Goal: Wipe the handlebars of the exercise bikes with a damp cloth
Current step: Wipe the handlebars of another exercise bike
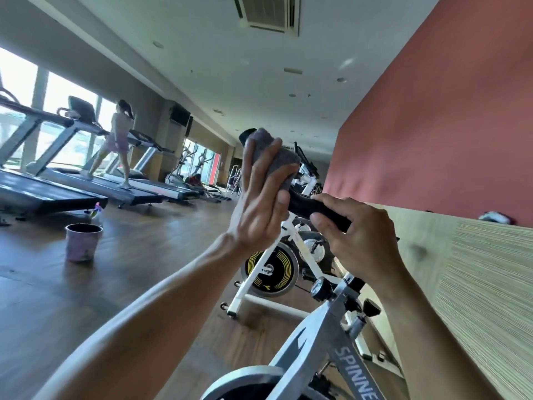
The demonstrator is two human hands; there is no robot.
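A grey cloth (284,160) is wrapped around the upturned end of a black handlebar (305,207) on the grey exercise bike (320,327) right below me. My left hand (259,203) presses the cloth against the bar, fingers pointing up. The black tip of the bar (245,134) pokes out above the cloth. My right hand (357,241) grips the lower part of the same handlebar, just right of the left hand.
A white bike with a yellow-ringed flywheel (271,269) stands just beyond, more bikes behind it along the red wall (432,125). A pink bucket (82,241) and a spray bottle (96,212) sit on the wooden floor at left. A person walks on a treadmill (138,186).
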